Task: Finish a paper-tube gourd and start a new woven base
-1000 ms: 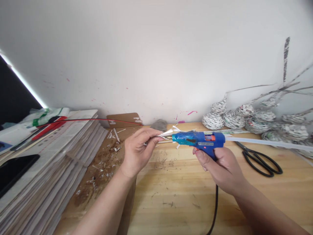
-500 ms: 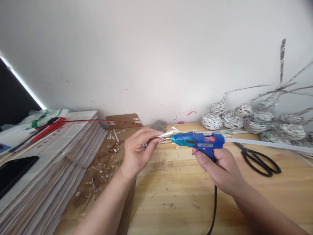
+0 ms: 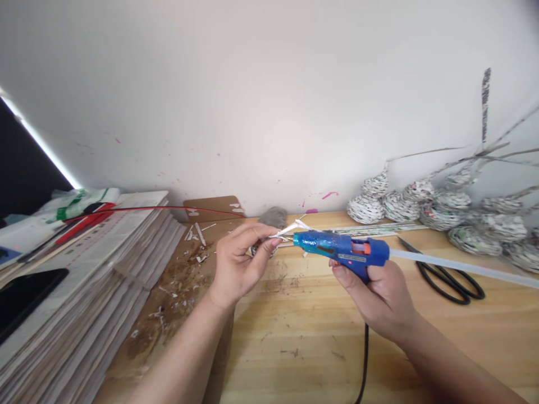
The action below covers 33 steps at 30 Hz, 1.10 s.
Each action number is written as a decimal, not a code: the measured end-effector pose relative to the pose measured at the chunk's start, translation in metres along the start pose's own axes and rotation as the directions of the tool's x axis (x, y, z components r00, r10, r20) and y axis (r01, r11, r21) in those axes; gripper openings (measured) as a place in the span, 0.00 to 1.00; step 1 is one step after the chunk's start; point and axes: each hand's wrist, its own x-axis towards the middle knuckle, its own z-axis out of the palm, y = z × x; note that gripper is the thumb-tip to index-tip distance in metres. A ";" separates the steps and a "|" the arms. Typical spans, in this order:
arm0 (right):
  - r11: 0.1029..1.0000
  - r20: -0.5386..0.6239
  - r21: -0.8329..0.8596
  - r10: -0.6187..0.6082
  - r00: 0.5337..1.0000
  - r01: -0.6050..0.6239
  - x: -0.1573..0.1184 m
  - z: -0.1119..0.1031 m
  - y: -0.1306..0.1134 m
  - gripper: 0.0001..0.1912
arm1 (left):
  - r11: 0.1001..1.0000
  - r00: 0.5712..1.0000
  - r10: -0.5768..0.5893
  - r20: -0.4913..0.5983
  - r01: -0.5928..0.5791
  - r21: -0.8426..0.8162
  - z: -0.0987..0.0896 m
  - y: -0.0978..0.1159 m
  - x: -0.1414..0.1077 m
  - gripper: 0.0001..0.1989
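In my right hand (image 3: 381,300) is a blue hot glue gun (image 3: 337,247), with a long clear glue stick (image 3: 458,268) out of its back and a small red light lit on its side. Its nozzle points left and meets the fingertips of my left hand (image 3: 242,261). There the left thumb and fingers pinch a thin white rolled paper strip (image 3: 290,227), bent and running off to the right above the gun. Whether the nozzle touches the paper cannot be made out. Partly behind the left fingers lies a small woven piece, mostly hidden.
Woven paper gourds (image 3: 366,207) stand along the wall at right, with paper stems sticking out. Black scissors (image 3: 448,278) lie before them. Paper rods (image 3: 379,228) rest behind the gun. At left are stacked newspapers (image 3: 138,247), a phone (image 3: 29,297) and scrap-strewn cardboard (image 3: 168,303).
The rear of the glue gun has dipped slightly and its body has turned a little. The paper strip now bends up into a peak above the nozzle. My left hand has hardly moved.
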 end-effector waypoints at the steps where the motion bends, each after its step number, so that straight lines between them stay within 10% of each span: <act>1: 1.000 -0.008 -0.011 -0.024 1.000 0.024 0.000 0.000 -0.001 0.08 | 1.000 1.000 -0.009 -0.001 0.009 -0.004 0.000 0.000 0.000 0.07; 33: 0.887 -0.111 -0.360 -0.349 0.931 0.289 -0.004 0.009 0.000 0.07 | 0.969 0.976 -0.215 -0.030 0.209 -0.128 0.007 -0.002 -0.005 0.03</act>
